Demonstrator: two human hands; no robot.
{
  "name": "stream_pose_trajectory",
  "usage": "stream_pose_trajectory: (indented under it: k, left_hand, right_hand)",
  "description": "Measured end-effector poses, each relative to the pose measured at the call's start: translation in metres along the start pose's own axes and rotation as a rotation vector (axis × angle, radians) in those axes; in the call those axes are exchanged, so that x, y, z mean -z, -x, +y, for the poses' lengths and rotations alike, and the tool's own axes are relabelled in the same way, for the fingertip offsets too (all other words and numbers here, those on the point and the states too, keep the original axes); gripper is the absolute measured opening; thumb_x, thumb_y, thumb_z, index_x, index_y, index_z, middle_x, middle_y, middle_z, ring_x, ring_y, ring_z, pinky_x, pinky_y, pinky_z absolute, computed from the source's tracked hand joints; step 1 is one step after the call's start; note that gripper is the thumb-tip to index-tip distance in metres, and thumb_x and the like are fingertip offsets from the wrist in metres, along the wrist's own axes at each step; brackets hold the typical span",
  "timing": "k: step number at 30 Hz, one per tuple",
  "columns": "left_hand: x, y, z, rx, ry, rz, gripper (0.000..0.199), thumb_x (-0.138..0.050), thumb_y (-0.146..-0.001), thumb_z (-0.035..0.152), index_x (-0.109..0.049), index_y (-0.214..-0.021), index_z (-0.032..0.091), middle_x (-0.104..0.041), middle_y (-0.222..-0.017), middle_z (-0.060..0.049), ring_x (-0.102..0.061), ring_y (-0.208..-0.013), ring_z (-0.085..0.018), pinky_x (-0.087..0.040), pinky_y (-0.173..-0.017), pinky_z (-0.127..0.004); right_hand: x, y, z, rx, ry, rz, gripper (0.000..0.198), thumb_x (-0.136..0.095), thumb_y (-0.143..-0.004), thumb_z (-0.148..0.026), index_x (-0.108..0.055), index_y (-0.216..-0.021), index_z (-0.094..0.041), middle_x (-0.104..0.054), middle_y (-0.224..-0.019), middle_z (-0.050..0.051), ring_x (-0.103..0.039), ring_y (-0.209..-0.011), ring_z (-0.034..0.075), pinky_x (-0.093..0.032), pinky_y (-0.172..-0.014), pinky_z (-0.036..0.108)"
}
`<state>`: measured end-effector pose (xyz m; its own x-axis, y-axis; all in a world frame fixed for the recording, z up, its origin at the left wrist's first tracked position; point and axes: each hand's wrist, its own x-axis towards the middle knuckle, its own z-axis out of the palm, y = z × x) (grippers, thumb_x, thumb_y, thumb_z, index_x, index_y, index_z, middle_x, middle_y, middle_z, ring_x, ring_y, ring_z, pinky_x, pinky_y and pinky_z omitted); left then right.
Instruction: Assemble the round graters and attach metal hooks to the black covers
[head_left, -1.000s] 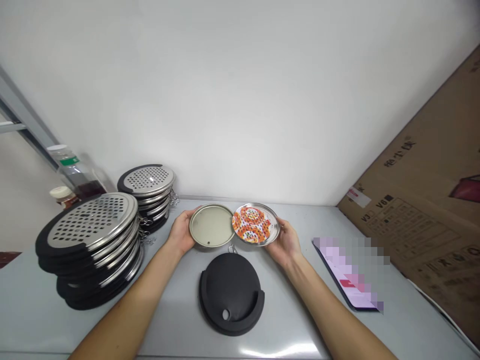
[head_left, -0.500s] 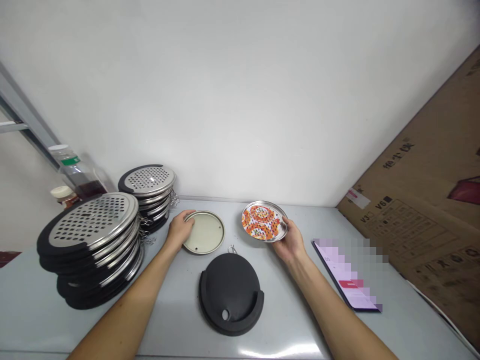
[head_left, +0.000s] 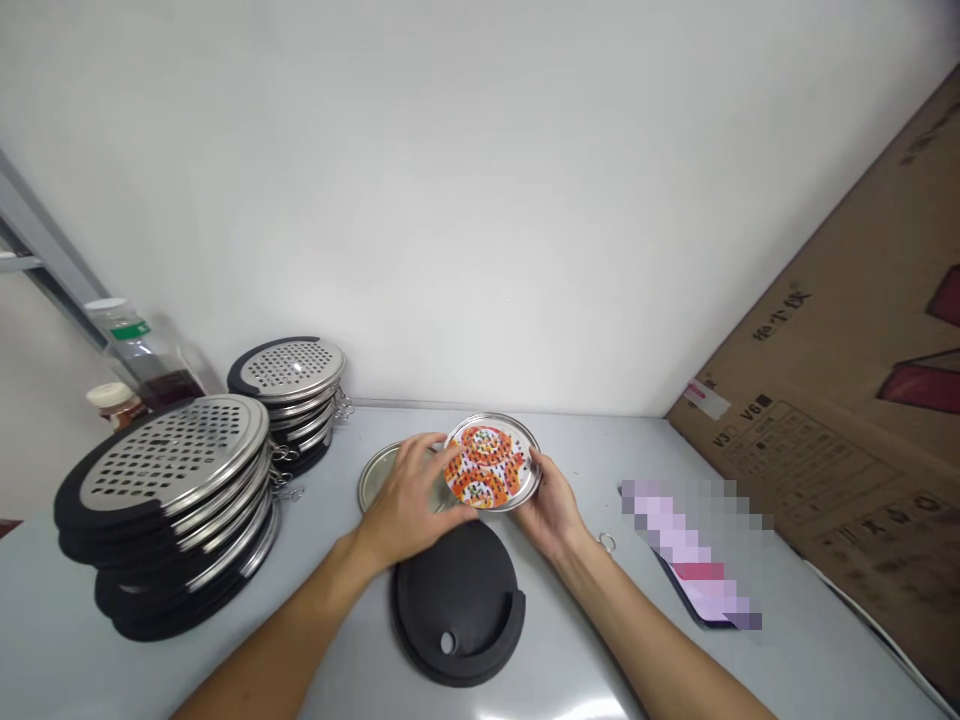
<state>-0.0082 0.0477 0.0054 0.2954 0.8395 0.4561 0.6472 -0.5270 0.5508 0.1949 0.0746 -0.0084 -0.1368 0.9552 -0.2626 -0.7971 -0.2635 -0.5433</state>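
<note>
My right hand grips the right rim of a shallow round metal plate, raised and tilted toward me. On its face lies an orange, red and white patterned disc. My left hand has its fingers spread at the plate's left edge; whether they touch the rim I cannot tell. Partly hidden behind that hand, a pale round metal lid rests on the table. Nearer to me lies a black round disc with a raised curved rim and a small hole.
Two stacks of perforated round metal plates with black edging, a near stack and a far stack, stand at left. Bottles are behind them. A small metal ring, a pixelated phone and a large cardboard box are at right.
My left hand has left the pale lid and moved right to the patterned plate's left side, its fingers spread. My right hand has brought the plate left, closer to the middle.
</note>
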Motion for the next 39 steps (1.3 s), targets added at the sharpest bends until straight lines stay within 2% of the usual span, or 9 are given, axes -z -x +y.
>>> stream_pose_trajectory:
  k: [2, 5, 10, 15, 18, 23, 30, 39]
  left_hand:
    - [-0.007, 0.005, 0.011, -0.098, -0.08, -0.053, 0.075, -0.076, -0.075, 0.046, -0.046, -0.141, 0.028, -0.042, -0.144, -0.011, -0.036, -0.135, -0.033, -0.032, -0.113, -0.052]
    - [-0.012, 0.008, 0.013, -0.123, -0.124, -0.056, 0.078, -0.078, -0.074, 0.046, -0.043, -0.142, 0.027, -0.038, -0.147, -0.012, -0.035, -0.136, -0.034, -0.033, -0.113, -0.053]
    - [-0.008, 0.005, 0.004, -0.111, -0.112, -0.025, 0.069, -0.077, -0.076, 0.042, -0.048, -0.137, 0.028, -0.046, -0.141, -0.01, -0.041, -0.131, -0.032, -0.036, -0.111, -0.051]
    - [-0.004, 0.004, 0.0, -0.129, -0.087, -0.007, 0.057, -0.072, -0.081, 0.044, -0.053, -0.134, 0.031, -0.053, -0.134, -0.01, -0.048, -0.125, -0.031, -0.037, -0.109, -0.051]
    - [-0.004, 0.004, 0.0, -0.123, -0.09, -0.007, 0.066, -0.077, -0.075, 0.046, -0.052, -0.134, 0.032, -0.051, -0.136, -0.009, -0.046, -0.126, -0.033, -0.038, -0.107, -0.051]
    - [-0.004, 0.004, 0.004, -0.125, -0.134, -0.013, 0.08, -0.084, -0.068, 0.038, -0.047, -0.138, 0.03, -0.046, -0.14, -0.009, -0.042, -0.129, -0.032, -0.037, -0.11, -0.05]
    - [-0.005, 0.005, 0.007, -0.101, -0.146, -0.002, 0.086, -0.085, -0.067, 0.031, -0.041, -0.142, 0.033, -0.043, -0.141, -0.009, -0.042, -0.13, -0.032, -0.036, -0.111, -0.051]
    - [-0.004, 0.006, 0.009, -0.076, -0.109, 0.006, 0.088, -0.085, -0.068, 0.033, -0.039, -0.144, 0.033, -0.039, -0.142, -0.01, -0.04, -0.131, -0.032, -0.036, -0.112, -0.05]
  right_hand:
    - [-0.004, 0.004, 0.002, -0.003, 0.0, -0.025, 0.03, -0.047, -0.091, -0.024, -0.071, -0.102, -0.011, -0.077, -0.101, 0.01, -0.069, -0.105, 0.024, -0.049, -0.104, 0.04]
    - [-0.006, 0.008, 0.003, -0.017, 0.002, -0.043, 0.028, -0.05, -0.09, -0.025, -0.071, -0.103, -0.012, -0.077, -0.103, 0.009, -0.068, -0.107, 0.023, -0.048, -0.104, 0.038]
    - [-0.006, 0.012, 0.003, -0.032, 0.017, -0.103, 0.028, -0.051, -0.091, -0.026, -0.07, -0.107, -0.015, -0.076, -0.108, 0.008, -0.068, -0.108, 0.024, -0.049, -0.103, 0.041]
    - [-0.006, 0.012, 0.002, -0.047, 0.042, -0.107, 0.029, -0.05, -0.09, -0.026, -0.069, -0.111, -0.016, -0.077, -0.103, 0.007, -0.069, -0.107, 0.025, -0.051, -0.101, 0.044]
    - [-0.006, 0.012, 0.003, -0.035, 0.041, -0.114, 0.03, -0.052, -0.089, -0.027, -0.068, -0.113, -0.016, -0.076, -0.105, 0.007, -0.069, -0.107, 0.025, -0.051, -0.101, 0.044]
    - [-0.004, 0.013, 0.003, -0.055, 0.02, -0.094, 0.03, -0.05, -0.09, -0.027, -0.069, -0.11, -0.015, -0.075, -0.108, 0.008, -0.069, -0.106, 0.025, -0.051, -0.101, 0.043]
    - [-0.005, 0.012, 0.001, -0.068, 0.004, -0.085, 0.03, -0.051, -0.089, -0.027, -0.068, -0.112, -0.017, -0.076, -0.106, 0.007, -0.069, -0.105, 0.026, -0.052, -0.099, 0.044]
    - [-0.005, 0.014, -0.002, -0.082, 0.02, -0.078, 0.028, -0.051, -0.088, -0.025, -0.07, -0.107, -0.015, -0.077, -0.1, 0.008, -0.067, -0.109, 0.027, -0.051, -0.1, 0.045]
